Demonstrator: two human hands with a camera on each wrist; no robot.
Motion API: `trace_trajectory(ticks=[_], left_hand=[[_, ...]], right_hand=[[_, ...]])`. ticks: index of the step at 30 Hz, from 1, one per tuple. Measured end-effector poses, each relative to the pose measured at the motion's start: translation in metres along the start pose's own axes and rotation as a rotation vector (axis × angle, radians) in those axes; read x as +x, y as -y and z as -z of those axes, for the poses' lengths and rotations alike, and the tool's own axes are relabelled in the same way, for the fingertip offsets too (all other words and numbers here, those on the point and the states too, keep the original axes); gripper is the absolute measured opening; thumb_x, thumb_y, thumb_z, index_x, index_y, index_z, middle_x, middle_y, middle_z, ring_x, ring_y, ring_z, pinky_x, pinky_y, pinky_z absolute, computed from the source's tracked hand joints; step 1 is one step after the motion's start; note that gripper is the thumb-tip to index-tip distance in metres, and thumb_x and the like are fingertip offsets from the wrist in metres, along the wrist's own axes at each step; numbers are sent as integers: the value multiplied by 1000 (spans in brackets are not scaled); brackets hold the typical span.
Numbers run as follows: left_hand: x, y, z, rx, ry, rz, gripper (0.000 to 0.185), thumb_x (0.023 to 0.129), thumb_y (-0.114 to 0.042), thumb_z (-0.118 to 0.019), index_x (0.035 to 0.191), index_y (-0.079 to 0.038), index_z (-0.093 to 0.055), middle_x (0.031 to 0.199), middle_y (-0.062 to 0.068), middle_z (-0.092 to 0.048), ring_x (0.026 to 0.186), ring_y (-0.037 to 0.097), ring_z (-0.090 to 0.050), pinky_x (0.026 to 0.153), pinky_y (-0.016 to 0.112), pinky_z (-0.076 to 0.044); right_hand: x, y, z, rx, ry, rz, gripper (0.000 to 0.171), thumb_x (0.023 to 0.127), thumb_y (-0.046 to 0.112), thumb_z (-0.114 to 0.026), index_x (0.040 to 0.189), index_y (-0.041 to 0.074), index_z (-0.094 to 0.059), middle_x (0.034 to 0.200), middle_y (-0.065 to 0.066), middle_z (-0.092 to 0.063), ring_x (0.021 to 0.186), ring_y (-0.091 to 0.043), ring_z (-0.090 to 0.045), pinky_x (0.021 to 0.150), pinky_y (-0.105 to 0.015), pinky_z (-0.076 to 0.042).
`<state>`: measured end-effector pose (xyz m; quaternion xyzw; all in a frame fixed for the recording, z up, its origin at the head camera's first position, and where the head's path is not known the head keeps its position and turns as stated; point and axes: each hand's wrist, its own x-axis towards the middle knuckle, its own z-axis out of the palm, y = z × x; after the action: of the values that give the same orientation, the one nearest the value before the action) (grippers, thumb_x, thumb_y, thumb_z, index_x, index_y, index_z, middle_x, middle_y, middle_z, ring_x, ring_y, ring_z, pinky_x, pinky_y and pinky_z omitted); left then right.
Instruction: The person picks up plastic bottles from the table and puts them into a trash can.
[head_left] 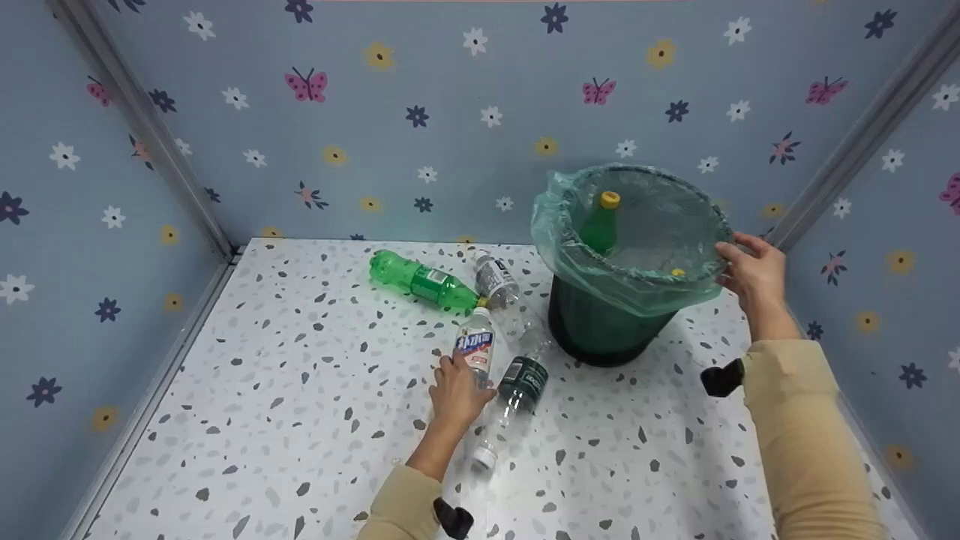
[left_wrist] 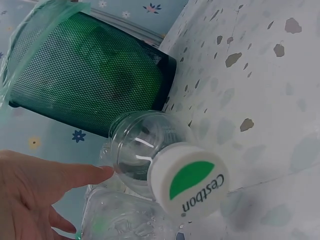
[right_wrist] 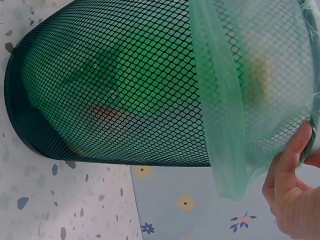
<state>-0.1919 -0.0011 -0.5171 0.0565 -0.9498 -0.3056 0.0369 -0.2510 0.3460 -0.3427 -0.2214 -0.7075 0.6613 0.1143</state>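
My left hand [head_left: 455, 394] lies over a clear bottle with a white, blue and red label [head_left: 475, 346], fingers along its left side and thumb extended past its lower end. In the left wrist view, the thumb reaches beside a second clear bottle [left_wrist: 145, 145] with a white Cestbon cap; its dark green label [head_left: 524, 377] shows from above. My right hand [head_left: 757, 274] pinches the lined rim of a mesh trash bin [right_wrist: 115, 95] between fingers and thumb. A pale green plastic bag [head_left: 559, 217] lines the bin and folds over its rim.
A green bottle [head_left: 427, 282] lies behind the labelled bottle, its yellow cap close to the white cap. Another clear bottle [head_left: 496, 279] lies left of the bin. Inside the bin stands a yellow-capped green bottle [head_left: 600, 229]. Flowered walls [head_left: 450, 112] enclose the speckled tabletop [head_left: 300, 420].
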Motion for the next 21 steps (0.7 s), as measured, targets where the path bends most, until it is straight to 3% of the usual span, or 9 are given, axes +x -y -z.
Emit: trace_trajectory(ticks=[9, 21], left_hand=[[-4, 7, -3, -20, 9, 36, 92, 59, -24, -82, 127, 11, -31, 104, 26, -44, 97, 40, -46, 72, 53, -43], [-7, 16, 1, -89, -40, 18, 82, 60, -18, -78, 124, 11, -37, 104, 28, -48, 95, 42, -49, 71, 50, -45]], right_hand=[[2, -1, -1, -13, -3, 5, 56, 86, 16, -57, 136, 4, -34, 90, 1, -50, 64, -7, -53, 49, -15, -44], [2, 0, 0, -34, -6, -10, 56, 86, 18, -57, 136, 7, -35, 92, 1, -49, 61, -5, -53, 51, -16, -44]])
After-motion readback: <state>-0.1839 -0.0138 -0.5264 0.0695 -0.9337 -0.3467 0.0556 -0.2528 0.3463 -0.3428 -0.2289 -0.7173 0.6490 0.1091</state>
